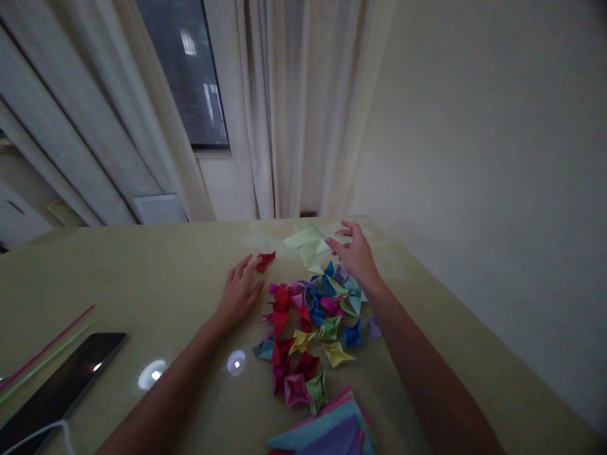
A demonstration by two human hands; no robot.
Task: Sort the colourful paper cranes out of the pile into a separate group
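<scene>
My left hand (239, 292) lies low over the table with its fingers apart. Its fingertips reach a small red folded-paper piece (266, 260), and it holds nothing that I can see. To the right, my right hand (356, 253) has its thumb and fingers spread. The thumb tip meets the edge of a large pale green folded paper (308, 243) at the table's far side; no grip on it shows. Between my forearms sits a heap of colourful origami pieces (303, 341) in red, pink, blue, green, yellow and purple.
A stack of coloured paper sheets (322, 433) lies at the near edge. On the left are a black tablet-like device (61, 385), a white cable (66, 433), a pink stick (52, 344) and a green stick (47, 363). Curtains and a wall border the table (180, 284).
</scene>
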